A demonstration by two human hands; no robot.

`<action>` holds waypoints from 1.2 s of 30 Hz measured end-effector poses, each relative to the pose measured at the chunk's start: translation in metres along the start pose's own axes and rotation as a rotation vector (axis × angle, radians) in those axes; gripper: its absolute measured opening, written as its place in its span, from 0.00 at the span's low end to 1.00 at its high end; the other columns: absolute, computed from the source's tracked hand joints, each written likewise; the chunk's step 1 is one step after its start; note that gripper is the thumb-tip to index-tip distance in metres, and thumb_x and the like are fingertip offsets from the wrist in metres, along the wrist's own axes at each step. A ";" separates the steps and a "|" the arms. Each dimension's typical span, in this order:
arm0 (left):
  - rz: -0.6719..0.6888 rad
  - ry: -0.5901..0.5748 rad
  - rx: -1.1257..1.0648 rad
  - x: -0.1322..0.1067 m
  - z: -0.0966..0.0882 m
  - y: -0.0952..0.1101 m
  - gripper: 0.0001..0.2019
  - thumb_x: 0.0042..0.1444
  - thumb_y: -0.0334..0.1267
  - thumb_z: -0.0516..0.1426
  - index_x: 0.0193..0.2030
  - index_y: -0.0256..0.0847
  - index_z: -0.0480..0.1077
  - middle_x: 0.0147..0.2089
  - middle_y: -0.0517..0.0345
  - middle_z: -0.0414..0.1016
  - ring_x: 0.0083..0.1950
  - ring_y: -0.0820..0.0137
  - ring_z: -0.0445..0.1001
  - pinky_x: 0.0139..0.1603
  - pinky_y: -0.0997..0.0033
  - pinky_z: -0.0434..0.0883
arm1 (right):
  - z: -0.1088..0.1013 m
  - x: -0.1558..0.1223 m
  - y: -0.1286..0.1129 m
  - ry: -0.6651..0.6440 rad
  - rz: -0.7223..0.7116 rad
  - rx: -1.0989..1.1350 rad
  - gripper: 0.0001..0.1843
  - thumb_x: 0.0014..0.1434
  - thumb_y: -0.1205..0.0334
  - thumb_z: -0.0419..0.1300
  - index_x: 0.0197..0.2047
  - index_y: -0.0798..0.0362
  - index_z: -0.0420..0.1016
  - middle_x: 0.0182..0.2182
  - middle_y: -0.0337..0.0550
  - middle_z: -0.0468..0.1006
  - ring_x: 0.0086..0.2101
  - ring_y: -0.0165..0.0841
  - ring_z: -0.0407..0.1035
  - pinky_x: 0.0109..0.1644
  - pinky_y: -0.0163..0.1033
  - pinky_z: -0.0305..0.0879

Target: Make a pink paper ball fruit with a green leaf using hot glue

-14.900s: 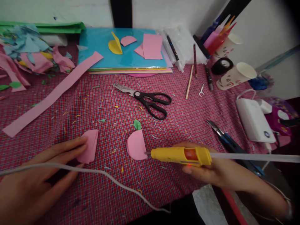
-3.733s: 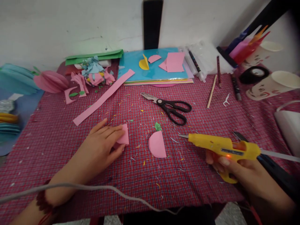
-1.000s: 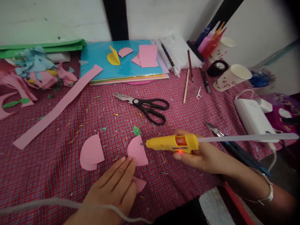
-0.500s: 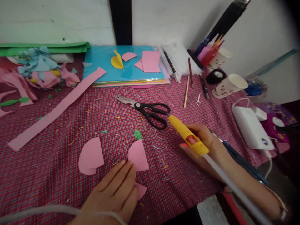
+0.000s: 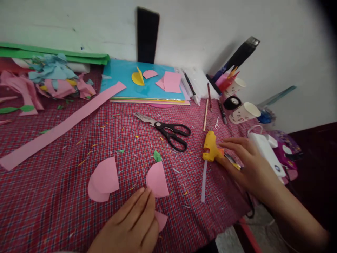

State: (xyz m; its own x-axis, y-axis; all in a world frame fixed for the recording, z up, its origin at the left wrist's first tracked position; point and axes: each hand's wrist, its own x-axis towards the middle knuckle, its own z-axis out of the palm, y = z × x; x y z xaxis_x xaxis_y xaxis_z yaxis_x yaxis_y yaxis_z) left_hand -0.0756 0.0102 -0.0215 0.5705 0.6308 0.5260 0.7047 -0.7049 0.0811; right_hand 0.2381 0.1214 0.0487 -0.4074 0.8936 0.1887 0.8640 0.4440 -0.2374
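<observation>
The left hand (image 5: 131, 221) is resting palm down with its fingers straight and together, and its fingertips are touching the lower edge of a folded pink paper half-circle (image 5: 158, 181). A green paper leaf (image 5: 157, 156) is standing at the top of that half-circle, which is lying on the cloth-covered desk (image 5: 60, 211). Another pink paper piece (image 5: 161, 220) is sticking out from beside the left hand, mostly covered by it. The right hand (image 5: 247, 163) is opening loosely around the handle side of a yellow hot glue gun (image 5: 210, 146), its fingers apart; whether it is touching the handle, I cannot tell. The glue gun is lying on the desk, with its translucent glue stick (image 5: 204, 182) pointing toward the near edge. Two overlapping pink half-circles (image 5: 105, 177) are lying to the left of the leafed one. Beyond them, black-handled scissors (image 5: 158, 124) are lying with their handles toward the glue gun, and a long pink paper strip (image 5: 65, 124) is stretching diagonally across the left side.
</observation>
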 end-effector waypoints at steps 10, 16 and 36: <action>0.000 0.056 -0.059 0.001 0.007 0.003 0.19 0.63 0.23 0.39 0.35 0.41 0.68 0.38 0.60 0.81 0.45 0.71 0.77 0.66 0.63 0.57 | 0.036 0.070 -0.099 -0.469 -0.081 0.471 0.06 0.61 0.71 0.56 0.39 0.53 0.72 0.31 0.37 0.77 0.31 0.28 0.71 0.35 0.34 0.65; 0.002 0.027 -0.099 0.003 0.001 0.002 0.17 0.65 0.26 0.40 0.36 0.41 0.68 0.39 0.57 0.81 0.46 0.68 0.77 0.64 0.62 0.57 | 0.039 0.072 -0.098 -0.460 -0.362 0.394 0.07 0.64 0.71 0.54 0.40 0.55 0.73 0.37 0.43 0.74 0.38 0.31 0.70 0.42 0.36 0.67; -0.043 -0.187 -0.139 0.017 -0.023 -0.001 0.21 0.67 0.30 0.41 0.43 0.45 0.75 0.43 0.58 0.80 0.49 0.67 0.74 0.55 0.65 0.65 | 0.037 0.064 -0.085 -0.525 -0.852 0.179 0.12 0.69 0.65 0.50 0.45 0.56 0.75 0.49 0.47 0.75 0.51 0.38 0.67 0.55 0.46 0.63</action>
State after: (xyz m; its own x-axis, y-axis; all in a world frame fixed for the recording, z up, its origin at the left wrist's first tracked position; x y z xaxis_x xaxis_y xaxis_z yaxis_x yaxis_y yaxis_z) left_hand -0.0767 0.0143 0.0069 0.6185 0.7012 0.3546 0.6724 -0.7058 0.2230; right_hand 0.1273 0.1433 0.0457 -0.9825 0.1722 -0.0707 0.1861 0.9115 -0.3669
